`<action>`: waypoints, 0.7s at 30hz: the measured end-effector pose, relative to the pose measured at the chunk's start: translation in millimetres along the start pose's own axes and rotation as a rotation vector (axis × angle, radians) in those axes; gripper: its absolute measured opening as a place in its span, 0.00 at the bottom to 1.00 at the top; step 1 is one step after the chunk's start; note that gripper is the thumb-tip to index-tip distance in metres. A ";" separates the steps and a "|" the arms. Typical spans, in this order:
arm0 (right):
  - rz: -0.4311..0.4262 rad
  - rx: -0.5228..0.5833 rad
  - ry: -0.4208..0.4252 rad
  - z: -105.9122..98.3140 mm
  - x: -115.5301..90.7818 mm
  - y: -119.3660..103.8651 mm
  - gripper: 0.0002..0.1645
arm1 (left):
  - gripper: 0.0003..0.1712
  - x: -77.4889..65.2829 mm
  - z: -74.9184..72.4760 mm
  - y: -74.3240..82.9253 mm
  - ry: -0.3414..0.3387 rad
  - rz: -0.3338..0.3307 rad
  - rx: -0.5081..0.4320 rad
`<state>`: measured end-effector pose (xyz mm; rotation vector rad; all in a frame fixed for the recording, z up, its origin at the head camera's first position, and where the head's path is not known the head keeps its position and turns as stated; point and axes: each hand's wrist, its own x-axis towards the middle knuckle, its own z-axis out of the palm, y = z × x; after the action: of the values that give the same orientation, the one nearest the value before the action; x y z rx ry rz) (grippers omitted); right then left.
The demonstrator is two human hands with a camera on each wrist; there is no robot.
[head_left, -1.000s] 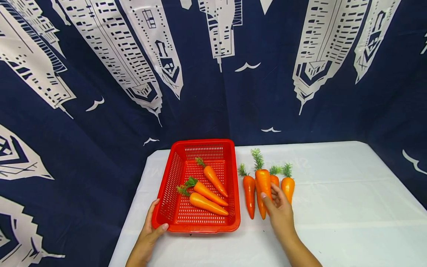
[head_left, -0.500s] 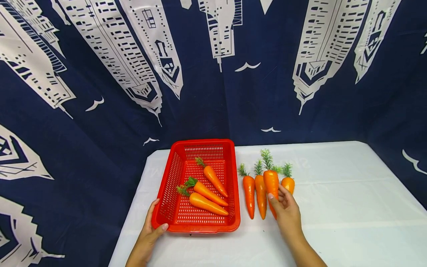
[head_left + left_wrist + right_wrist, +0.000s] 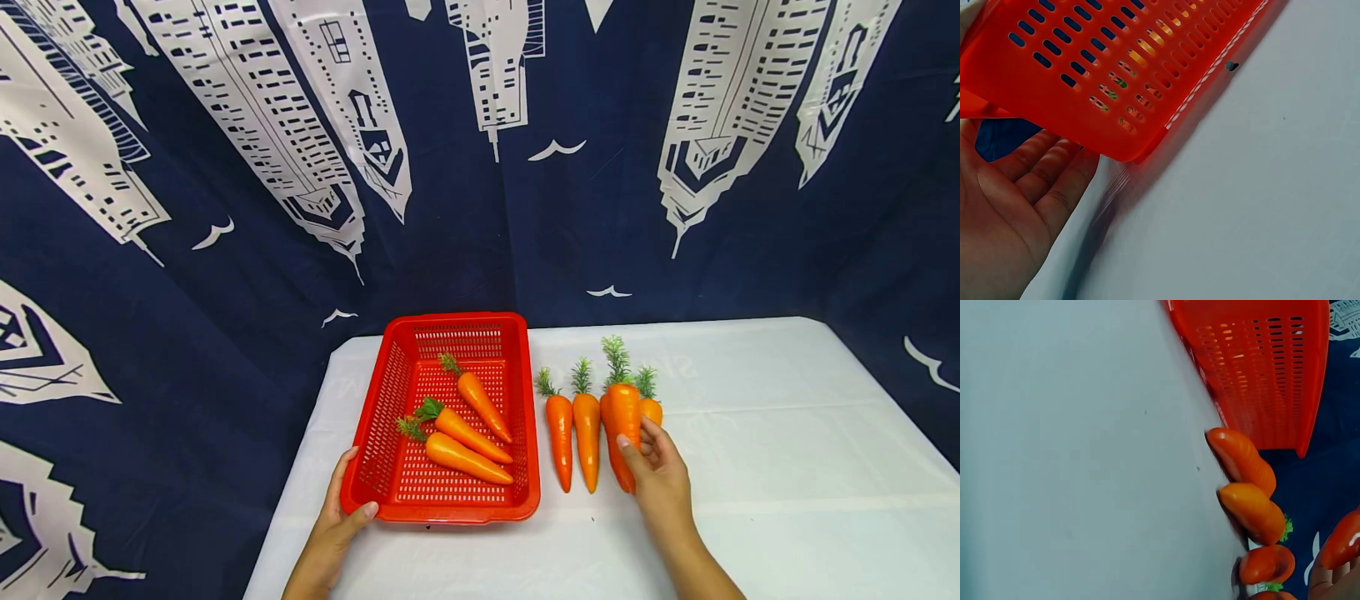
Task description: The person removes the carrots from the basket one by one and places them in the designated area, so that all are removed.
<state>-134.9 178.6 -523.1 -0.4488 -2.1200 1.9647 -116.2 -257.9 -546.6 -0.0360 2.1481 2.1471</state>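
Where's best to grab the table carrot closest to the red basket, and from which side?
I'd probably pinch that carrot mid-body from above: it lies flat, with the basket and neighbouring carrot close on either side, and its taper gives a little finger room there.

The head view is bright and evenly lit, whereas both wrist views are dimmer and greyer, the left showing a soft shadow on the tabletop [image 3: 1260,187] along the red basket [image 3: 1010,81], the right a white glint on the carrot [image 3: 1340,544] at its edge.
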 end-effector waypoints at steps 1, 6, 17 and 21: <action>0.003 0.001 -0.002 -1.3 0.3 0.5 0.33 | 0.50 0.0 0.0 0.0 0.001 0.000 -0.001; 0.021 0.018 -0.006 -7.9 2.2 3.1 0.36 | 0.50 -0.1 0.1 -0.3 -0.003 0.007 -0.004; 0.038 0.013 0.037 -17.7 8.6 7.7 0.35 | 0.50 -0.3 0.1 0.0 -0.008 0.008 -0.008; 0.052 0.022 0.058 -20.5 12.1 9.0 0.34 | 0.50 -0.4 0.2 0.2 -0.013 0.011 -0.016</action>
<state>-138.1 202.7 -530.8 -0.5551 -2.0698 1.9750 -115.8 -257.8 -546.3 -0.0113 2.1289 2.1640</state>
